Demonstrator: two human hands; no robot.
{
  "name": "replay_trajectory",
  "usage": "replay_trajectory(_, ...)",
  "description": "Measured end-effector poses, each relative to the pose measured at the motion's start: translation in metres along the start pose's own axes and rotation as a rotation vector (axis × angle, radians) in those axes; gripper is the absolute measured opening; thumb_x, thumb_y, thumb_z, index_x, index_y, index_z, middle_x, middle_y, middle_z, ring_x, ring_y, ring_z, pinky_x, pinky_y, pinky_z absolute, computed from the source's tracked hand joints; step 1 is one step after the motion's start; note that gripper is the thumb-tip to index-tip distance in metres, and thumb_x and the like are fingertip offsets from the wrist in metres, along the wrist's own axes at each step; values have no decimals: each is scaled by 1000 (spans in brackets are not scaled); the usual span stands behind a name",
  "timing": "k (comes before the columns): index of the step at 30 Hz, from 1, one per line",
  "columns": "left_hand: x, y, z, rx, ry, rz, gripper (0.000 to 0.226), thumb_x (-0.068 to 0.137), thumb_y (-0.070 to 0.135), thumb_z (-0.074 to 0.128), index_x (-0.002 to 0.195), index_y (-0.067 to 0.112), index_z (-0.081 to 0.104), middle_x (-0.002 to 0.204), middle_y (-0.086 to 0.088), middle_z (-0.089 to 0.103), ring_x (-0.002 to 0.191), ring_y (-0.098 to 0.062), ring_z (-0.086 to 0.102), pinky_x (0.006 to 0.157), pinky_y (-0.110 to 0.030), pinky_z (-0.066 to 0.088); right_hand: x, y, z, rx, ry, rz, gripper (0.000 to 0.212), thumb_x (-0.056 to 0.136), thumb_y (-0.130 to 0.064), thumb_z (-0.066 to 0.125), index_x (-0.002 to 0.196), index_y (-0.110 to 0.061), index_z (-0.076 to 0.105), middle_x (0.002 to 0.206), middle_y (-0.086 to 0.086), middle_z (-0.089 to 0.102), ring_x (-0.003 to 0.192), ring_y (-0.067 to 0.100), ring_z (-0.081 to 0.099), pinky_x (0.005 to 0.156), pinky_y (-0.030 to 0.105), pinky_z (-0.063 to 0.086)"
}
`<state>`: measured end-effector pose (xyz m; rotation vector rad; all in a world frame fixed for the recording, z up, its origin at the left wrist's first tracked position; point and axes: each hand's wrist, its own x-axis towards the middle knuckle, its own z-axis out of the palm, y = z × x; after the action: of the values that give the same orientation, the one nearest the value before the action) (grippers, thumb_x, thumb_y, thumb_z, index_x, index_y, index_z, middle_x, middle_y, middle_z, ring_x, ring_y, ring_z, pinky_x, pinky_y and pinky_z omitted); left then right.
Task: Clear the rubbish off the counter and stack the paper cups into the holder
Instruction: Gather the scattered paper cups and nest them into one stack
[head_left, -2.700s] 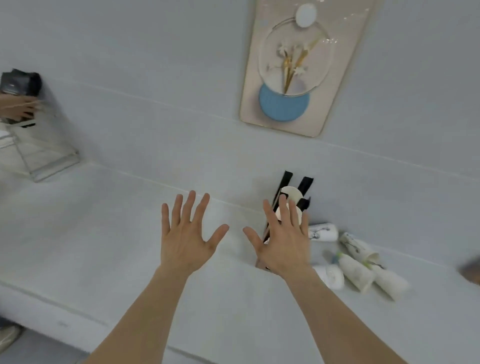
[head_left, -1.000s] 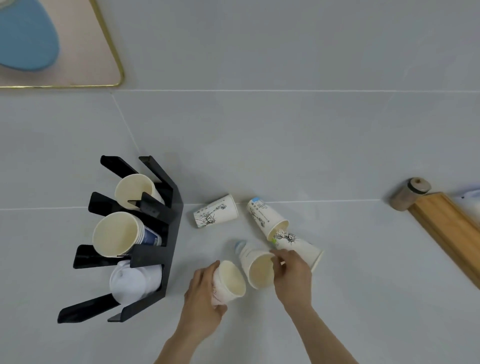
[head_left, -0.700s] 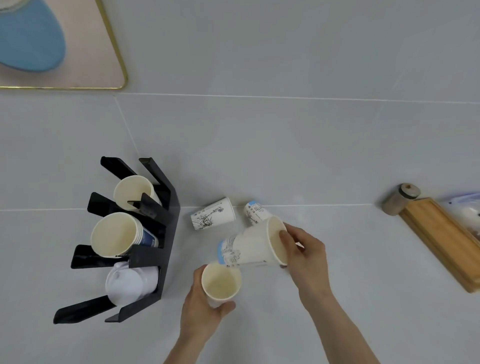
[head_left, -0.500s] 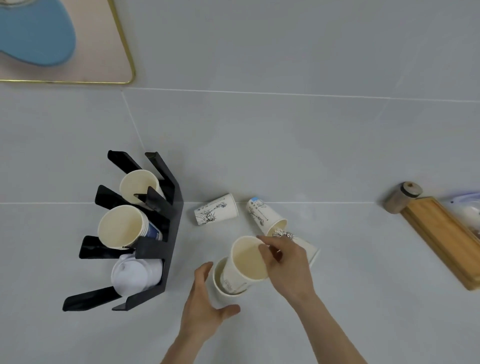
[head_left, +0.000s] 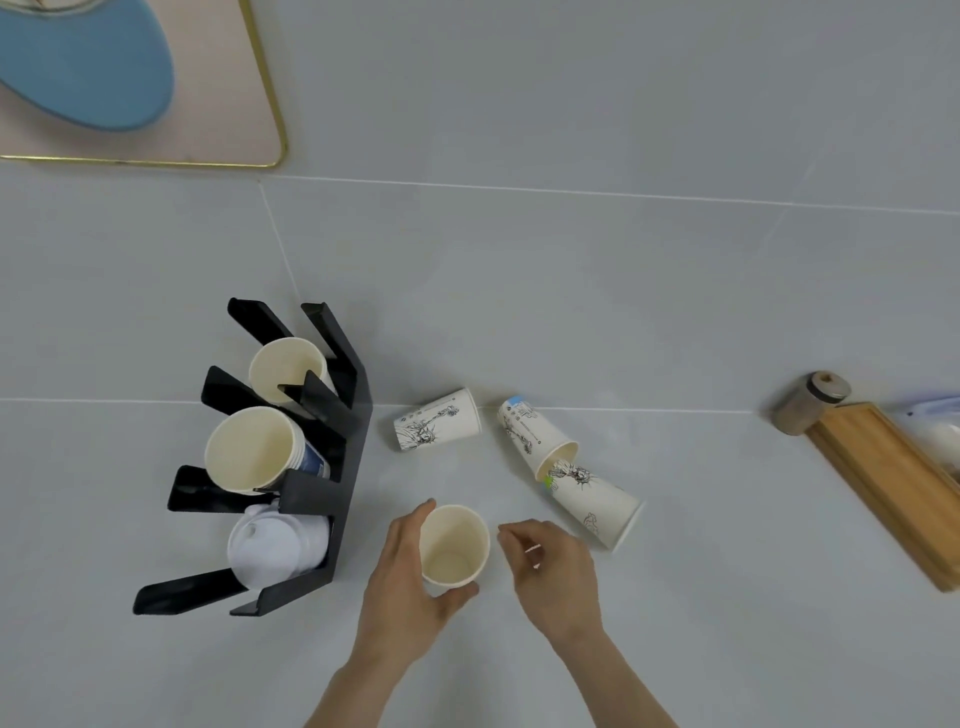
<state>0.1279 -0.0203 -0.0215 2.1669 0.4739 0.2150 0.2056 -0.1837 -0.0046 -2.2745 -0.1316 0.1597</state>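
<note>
Left hand (head_left: 410, 577) wrapped around upright paper cup (head_left: 453, 545), fingers on its far-left side, thumb under the near rim, mouth of the cup facing up and showing an empty cream interior; whether one cup or a nested pair, cannot tell from this angle. Right hand (head_left: 553, 569) just beside the same cup on its right, not touching it, fingers loosely curled and empty, fingertips pointing toward the rim. Three more paper cups lying on their sides on the grey counter (head_left: 675, 597) beyond the hands: printed cup (head_left: 436, 426) nearest the holder, blue-based cup (head_left: 535, 439) to its right with mouth pointing toward the near side, and large printed cup (head_left: 595, 501) touching that mouth with its base and angled toward the right. Black cup holder (head_left: 343, 467) standing well left of the hands, tiers slanting up: top slot holding a single cream cup (head_left: 285, 366), middle slot holding a stack of cups (head_left: 254, 449) with a blue-banded side, bottom slot holding white lids (head_left: 272, 548). Wooden tray (head_left: 893, 488) at far right, small round jar (head_left: 810, 402) at its far corner. Framed picture (head_left: 156, 83) on the wall, upper left.
</note>
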Motion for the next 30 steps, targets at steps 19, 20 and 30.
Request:
replay_trajectory(19, 8, 12, 14, 21, -41, -56, 98, 73, 43, 84, 148, 44, 20, 130, 30, 26, 121, -5, 42, 86, -40, 51, 33, 24, -51, 620, 416, 460, 22, 104, -34, 44, 89, -23, 56, 118, 15, 58, 99, 33, 67, 71, 46, 63)
replay_trajectory(20, 8, 12, 14, 20, -39, -58, 99, 73, 43, 84, 148, 44, 20, 130, 30, 26, 121, -5, 42, 86, -41, 51, 28, 15, -54, 630, 399, 391, 23, 105, -35, 42, 91, -22, 55, 121, 13, 57, 103, 33, 68, 68, 42, 61)
replay_trajectory(30, 8, 15, 14, -92, -5, -107, 111, 61, 34, 93, 147, 43, 23, 132, 31, 39, 128, -8, 52, 95, -35, 52, -11, -29, -35, -135, 78, -494, 25, 100, -40, 47, 121, -32, 59, 152, -12, 39, 86, 14, 67, 61, 37, 60)
